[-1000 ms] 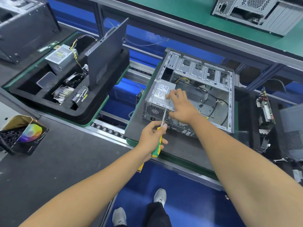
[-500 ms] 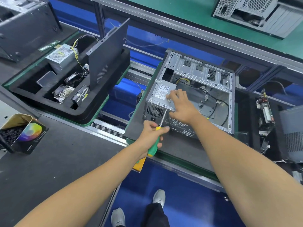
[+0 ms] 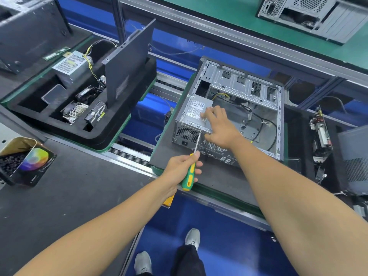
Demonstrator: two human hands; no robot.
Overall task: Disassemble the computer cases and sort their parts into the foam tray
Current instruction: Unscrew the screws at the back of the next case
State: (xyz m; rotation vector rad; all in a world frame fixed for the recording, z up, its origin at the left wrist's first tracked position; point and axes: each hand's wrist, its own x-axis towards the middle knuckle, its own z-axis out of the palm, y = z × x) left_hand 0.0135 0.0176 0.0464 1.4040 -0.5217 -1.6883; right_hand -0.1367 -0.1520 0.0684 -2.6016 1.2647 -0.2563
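The case lies open at centre right of the head view, its power supply in the near left corner. The left hand grips a screwdriver whose tip meets the case's rear edge beside the supply; the right hand presses the supply with fingers spread. To do this well, keep the shaft square to the screw, push in firmly, and hold the supply steady so it cannot drop once freed. The foam tray sits at upper left with parts already in it. The screw itself is too small to make out, and I cannot tell how many remain.
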